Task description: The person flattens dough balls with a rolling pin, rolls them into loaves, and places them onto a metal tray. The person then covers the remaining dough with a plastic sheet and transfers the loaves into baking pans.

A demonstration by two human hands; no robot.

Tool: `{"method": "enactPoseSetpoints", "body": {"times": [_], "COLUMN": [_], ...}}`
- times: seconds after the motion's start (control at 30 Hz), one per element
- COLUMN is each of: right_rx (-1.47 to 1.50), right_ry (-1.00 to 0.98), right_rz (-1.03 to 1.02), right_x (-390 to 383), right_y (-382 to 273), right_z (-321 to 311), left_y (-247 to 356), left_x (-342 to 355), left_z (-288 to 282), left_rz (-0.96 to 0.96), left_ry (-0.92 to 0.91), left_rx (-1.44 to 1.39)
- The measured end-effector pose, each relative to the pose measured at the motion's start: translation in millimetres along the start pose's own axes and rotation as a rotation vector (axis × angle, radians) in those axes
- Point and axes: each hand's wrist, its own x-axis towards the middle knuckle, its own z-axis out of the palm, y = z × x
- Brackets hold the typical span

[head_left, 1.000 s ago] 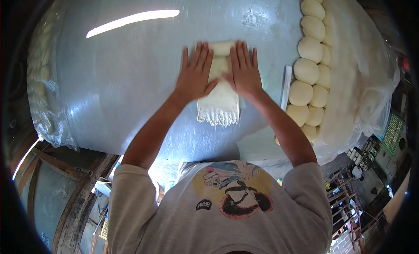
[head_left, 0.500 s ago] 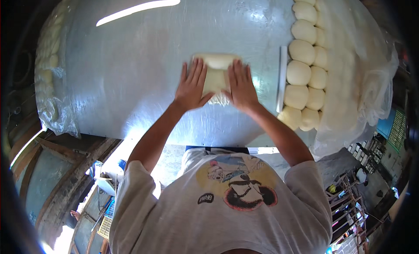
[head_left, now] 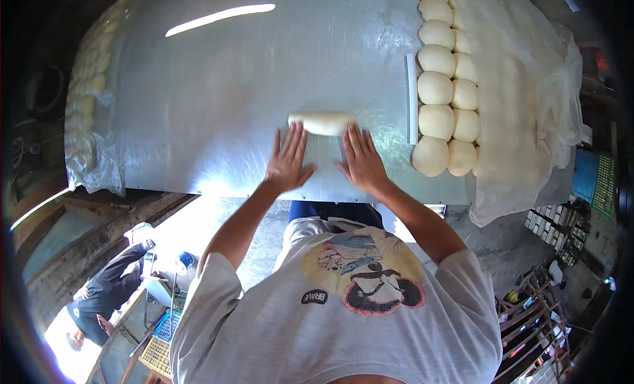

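A pale roll of dough (head_left: 322, 123) lies crosswise on the metal tabletop (head_left: 231, 106). My left hand (head_left: 286, 161) rests palm down at the roll's left end, fingertips touching its near side. At the right end, my right hand (head_left: 362, 158) does the same, fingers stretched out. Both thumbs point inward, with bare metal between them. Neither hand grips anything. To the right of my right hand stand rows of round dough balls (head_left: 436, 122), pressed close together.
A thin pale strip (head_left: 411, 100) stands along the left side of the dough balls. Clear plastic sheeting (head_left: 522, 113) covers the table's right part. More dough pieces (head_left: 86, 106) lie under plastic at the far left. Another person (head_left: 99, 305) is at the lower left, beyond a yellow crate (head_left: 156, 355).
The flat sheet of dough between my hands has been rolled up into a closed cylinder. Both hands have drawn nearer to the table's front edge. A person has come into view at lower left.
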Motion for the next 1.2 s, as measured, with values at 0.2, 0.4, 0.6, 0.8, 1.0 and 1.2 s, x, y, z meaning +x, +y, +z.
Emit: {"method": "enactPoseSetpoints", "body": {"times": [0.2,0.4,0.6,0.8,1.0,1.2], "right_rx": [0.15,0.015,-0.092,-0.099,0.185,-0.189], "right_ry": [0.143,0.085,-0.264,-0.334,0.01,-0.259], "right_rz": [0.14,0.138,0.226,0.229,0.246,0.164], "right_x": [14.5,3.0,70.7,217.9,179.3,151.8], "right_y": [-30.0,-48.5,-21.3,25.5,15.0,5.2], "right_z": [-51.9,-33.6,-36.3,-79.8,46.7,45.6], "left_y": [18.2,20.7,-10.2,-70.4,-36.0,-13.2], "left_x": [-8.6,-22.4,66.7,151.1,174.8,149.0], "left_z": [-24.9,-14.0,-55.0,-101.9,-21.8,-22.5], "left_rz": [-0.121,-0.173,-0.159,-0.113,-0.133,-0.216], "left_ry": [0.336,0.271,-0.115,0.279,0.24,-0.056], "left_rx": [-0.194,-0.144,-0.064,-0.082,-0.235,-0.105]}}
